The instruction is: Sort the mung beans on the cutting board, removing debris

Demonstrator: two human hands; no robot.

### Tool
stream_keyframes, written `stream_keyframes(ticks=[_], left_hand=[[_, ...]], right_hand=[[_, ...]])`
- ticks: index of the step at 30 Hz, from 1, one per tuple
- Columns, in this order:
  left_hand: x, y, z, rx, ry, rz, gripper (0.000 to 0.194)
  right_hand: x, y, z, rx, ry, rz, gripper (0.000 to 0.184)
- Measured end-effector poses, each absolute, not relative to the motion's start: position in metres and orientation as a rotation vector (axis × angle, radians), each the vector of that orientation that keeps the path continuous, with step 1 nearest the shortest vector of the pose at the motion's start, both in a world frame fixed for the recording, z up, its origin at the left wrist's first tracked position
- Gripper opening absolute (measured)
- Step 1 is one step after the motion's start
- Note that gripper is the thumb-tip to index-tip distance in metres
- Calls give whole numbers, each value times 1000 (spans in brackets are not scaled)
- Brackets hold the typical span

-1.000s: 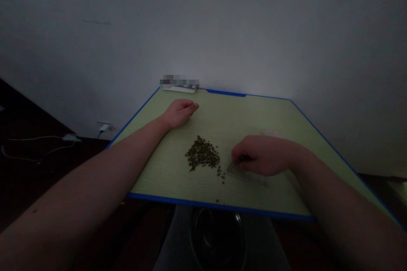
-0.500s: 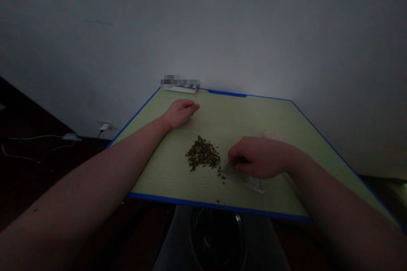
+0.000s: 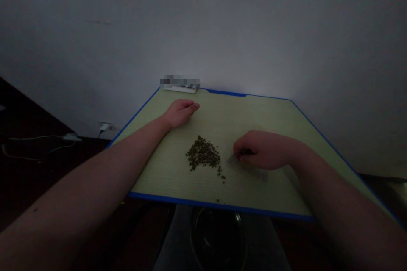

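My right hand (image 3: 263, 150) is closed on a clear plastic protractor (image 3: 233, 161), its see-through body slightly blurred and partly covered by the fingers. Just left of it lies a heap of small green-brown beans (image 3: 202, 153) on the pale green tabletop (image 3: 165, 182). Several loose beans (image 3: 220, 172) trail from the heap toward the protractor. Beyond the heap, my left hand (image 3: 180, 113) rests on the table with its fingers curled in and the thumb laid over them; nothing shows in it.
A white flat object (image 3: 180, 89), partly pixelated, lies at the far left corner by the wall. A blue edge (image 3: 222, 207) rims the table. Below the front edge, a dark round bowl (image 3: 218, 241) with a shiny rim sits between my legs. A plug (image 3: 104, 128) is in the wall at left.
My right hand moved slightly left and toward me with the protractor, then back right and away from me. The left hand and the bean heap stay put.
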State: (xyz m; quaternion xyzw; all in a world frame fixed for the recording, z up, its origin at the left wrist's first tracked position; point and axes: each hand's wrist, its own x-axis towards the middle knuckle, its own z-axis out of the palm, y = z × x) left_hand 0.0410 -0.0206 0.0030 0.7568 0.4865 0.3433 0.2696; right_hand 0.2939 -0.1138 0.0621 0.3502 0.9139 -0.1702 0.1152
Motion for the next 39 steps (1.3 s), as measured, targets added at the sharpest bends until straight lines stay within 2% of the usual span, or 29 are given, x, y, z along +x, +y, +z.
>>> stream_keyframes(ticks=[24,39], left_hand=[[41,-20,2,1987,1313,941,39],[40,-20,1,1981,1317,934,40]], right_hand=[[252,-146,60,662,2805,-444,20],[265,-154,64,591,2697,-642,17]])
